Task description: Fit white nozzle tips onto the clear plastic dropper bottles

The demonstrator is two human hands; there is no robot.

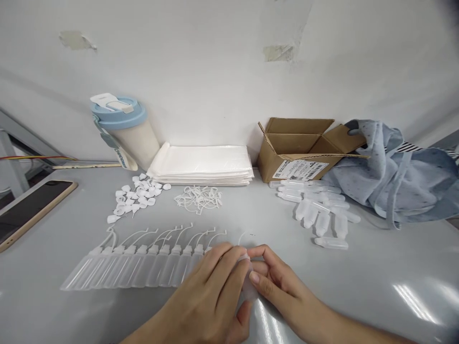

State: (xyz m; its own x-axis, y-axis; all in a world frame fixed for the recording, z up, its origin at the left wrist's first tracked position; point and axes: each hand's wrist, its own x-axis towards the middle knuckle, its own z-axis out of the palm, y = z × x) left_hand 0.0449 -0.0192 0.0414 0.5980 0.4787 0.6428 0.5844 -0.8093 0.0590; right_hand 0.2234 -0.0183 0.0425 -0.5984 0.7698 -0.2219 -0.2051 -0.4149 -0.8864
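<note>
Near the front middle of the table, my left hand (218,291) and my right hand (276,282) meet around one translucent plastic bottle (250,288). My left fingers wrap over its top and partly hide it; my right thumb and fingers pinch it near the neck. To the left lies a row of several similar bottles (143,270), with thin white straps at their necks. Behind them are a heap of white caps (138,193) and a tangle of white straps (201,198). Loose bottles (322,222) without straps lie at the right.
A stack of white packets (204,165) lies by the wall between a blue-lidded cup (134,138) and an open cardboard box (268,160). Light blue cloth (412,181) sits at the right. A phone (32,208) lies at the left edge.
</note>
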